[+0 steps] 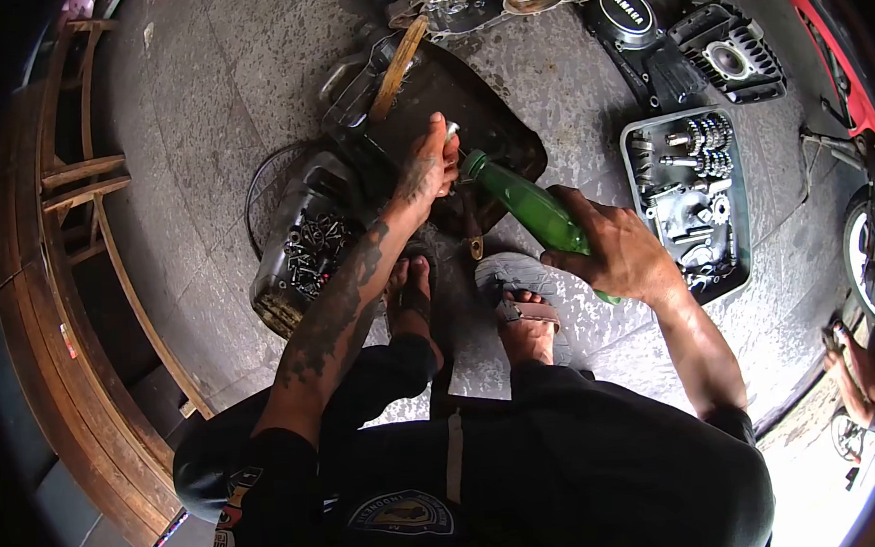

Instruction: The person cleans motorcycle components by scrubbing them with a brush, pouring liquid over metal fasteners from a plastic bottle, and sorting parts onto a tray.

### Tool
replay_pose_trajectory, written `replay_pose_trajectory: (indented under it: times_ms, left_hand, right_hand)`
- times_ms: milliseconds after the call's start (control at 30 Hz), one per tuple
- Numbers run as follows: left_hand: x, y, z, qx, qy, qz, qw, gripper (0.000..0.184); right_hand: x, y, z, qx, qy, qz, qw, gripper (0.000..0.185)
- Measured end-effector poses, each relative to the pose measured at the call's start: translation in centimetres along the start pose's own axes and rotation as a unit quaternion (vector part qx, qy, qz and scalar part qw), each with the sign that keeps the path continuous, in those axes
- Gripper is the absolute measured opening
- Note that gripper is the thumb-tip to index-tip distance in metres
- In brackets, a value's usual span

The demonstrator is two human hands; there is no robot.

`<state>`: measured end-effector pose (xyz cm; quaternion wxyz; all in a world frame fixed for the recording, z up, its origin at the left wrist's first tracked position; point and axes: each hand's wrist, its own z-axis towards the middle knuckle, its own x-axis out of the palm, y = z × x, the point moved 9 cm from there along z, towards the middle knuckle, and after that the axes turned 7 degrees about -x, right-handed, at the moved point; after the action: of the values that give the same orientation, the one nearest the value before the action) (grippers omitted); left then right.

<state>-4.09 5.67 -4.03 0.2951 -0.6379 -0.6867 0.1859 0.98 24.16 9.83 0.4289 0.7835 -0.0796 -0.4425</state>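
My right hand [621,247] is wrapped round a green bottle [529,206], which leans with its mouth towards my left hand [431,166]. The left fingers are closed, and a small pale, shiny piece pokes out beside them; its kind is too small to make out. Both hands are above a dark oily pan [476,86] on the floor. A flat wooden stick [400,67] rests across the pan's upper left part. Below the bottle's mouth, a handle with a hole in its end [475,243] lies near my feet.
A cut-open container of bolts [279,268] stands left. To the right, a grey tray [634,176] holds gears and shafts. Engine cases [487,15], a Yamaha cover [628,16] and a finned cylinder [730,59] lie beyond. A wooden bench [58,372], a motorcycle [872,257] and another person [859,373] flank me.
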Motion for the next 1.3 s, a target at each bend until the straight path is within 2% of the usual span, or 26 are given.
replay_pose_trajectory:
  times_ms: [33, 100, 233, 267, 333, 400, 433, 500, 533, 567, 600, 633, 700, 733, 833, 967, 1033, 1067, 1133, 1267, 1300]
  left_hand:
    - [-0.1, 0.2, 0.1, 0.000, 0.000, 0.000, 1.000, 0.046]
    - [1.3, 0.4, 0.0, -0.006, 0.084, -0.033, 0.996, 0.037]
    - [0.9, 0.9, 1.0, 0.046, 0.039, 0.064, 0.996, 0.028]
    - [0.1, 0.0, 2.0, 0.230, 0.004, 0.191, 0.954, 0.028]
    - [0.9, -1.5, 0.5, 0.400, -0.031, 0.309, 0.863, 0.029]
    - [-0.8, 0.5, 2.7, 0.218, -0.020, 0.179, 0.959, 0.032]
    - [-0.5, -0.2, 2.0, 0.216, -0.020, 0.179, 0.960, 0.032]
    - [-0.9, 0.5, 1.5, 0.105, -0.026, 0.152, 0.982, 0.038]
    - [-0.9, -0.3, 1.6, 0.174, -0.034, 0.154, 0.972, 0.043]
    - [-1.2, 0.2, 2.2, 0.174, -0.027, 0.114, 0.978, 0.040]
    - [-0.5, 0.3, 2.1, 0.156, 0.002, 0.075, 0.985, 0.038]
    - [-0.2, -0.3, 1.8, 0.141, 0.020, 0.045, 0.989, 0.037]
    - [0.0, -0.9, 0.7, 0.113, -0.002, 0.085, 0.990, 0.034]
    - [0.1, -1.5, 0.1, 0.138, -0.035, 0.119, 0.983, 0.034]
    - [1.2, -2.0, -0.5, 0.136, 0.004, 0.092, 0.986, 0.032]
    - [0.4, -0.6, 1.3, 0.150, 0.047, 0.070, 0.985, 0.027]
    - [0.7, -1.5, 0.9, 0.209, 0.036, 0.120, 0.970, 0.023]
    - [0.6, -1.3, 1.2, 0.210, 0.036, 0.120, 0.970, 0.023]
    - [0.5, -2.5, 0.8, 0.315, -0.031, 0.244, 0.916, 0.030]
    - [0.6, -2.8, -0.2, 0.274, -0.058, 0.327, 0.903, 0.039]
    - [0.1, -2.2, 0.3, 0.224, -0.051, 0.275, 0.934, 0.045]
  right_hand:
    - [0.0, -0.2, 0.0, 0.009, -0.002, -0.003, 1.000, 0.062]
    - [0.0, -0.4, -0.1, 0.020, -0.005, -0.005, 1.000, 0.062]
    - [-0.2, -0.7, -0.3, 0.022, -0.017, -0.017, 0.999, 0.062]
    - [-0.3, -0.7, -0.3, 0.015, -0.023, -0.006, 1.000, 0.063]
    - [-0.3, -0.7, -0.4, 0.008, -0.025, -0.009, 1.000, 0.063]
    - [-0.3, -0.6, -0.4, 0.002, -0.026, -0.011, 1.000, 0.063]
    - [-0.2, -0.6, -0.4, 0.005, -0.022, -0.001, 1.000, 0.063]
    - [0.2, -0.9, -0.4, 0.015, -0.021, 0.008, 1.000, 0.063]
    - [0.6, -1.4, -0.5, 0.030, -0.003, -0.026, 0.999, 0.064]
    - [0.7, -2.0, -1.1, 0.054, 0.022, -0.062, 0.996, 0.064]
    - [0.5, -1.5, -1.1, 0.076, 0.052, -0.016, 0.996, 0.065]
    - [0.6, -1.6, -1.1, 0.049, 0.039, -0.004, 0.998, 0.065]
    - [0.6, -1.6, -1.2, 0.043, 0.006, -0.039, 0.998, 0.064]
    - [0.3, -1.1, -1.1, 0.023, -0.005, 0.003, 1.000, 0.063]
    - [0.4, -1.2, -1.0, 0.017, -0.029, 0.043, 0.998, 0.062]
    - [0.3, -1.5, -1.0, 0.020, -0.033, 0.030, 0.999, 0.062]
    - [0.4, -1.8, -1.1, 0.032, -0.028, 0.029, 0.999, 0.062]
    - [0.4, -1.8, -1.1, 0.034, -0.026, 0.022, 0.999, 0.061]
    - [0.5, -2.0, -1.1, 0.036, -0.024, 0.014, 0.999, 0.061]
    - [0.3, -1.4, -1.1, 0.006, -0.043, 0.033, 0.998, 0.060]
    - [0.3, -1.2, -1.1, 0.002, -0.038, 0.033, 0.999, 0.060]
